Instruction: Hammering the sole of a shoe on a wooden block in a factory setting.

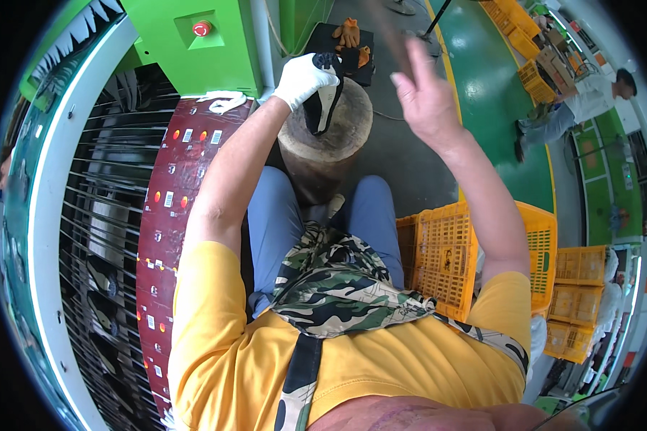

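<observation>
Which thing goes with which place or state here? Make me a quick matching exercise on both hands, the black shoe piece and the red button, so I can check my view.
Things:
1. Left hand
2. Right hand
3. Black shoe piece
4. Red button

Places and states:
A. At the top of the round block
B. On the green housing
C. In a white glove
D. Raised and ungloved

Right pairs: 1-C, 2-D, 3-A, 4-B.
</observation>
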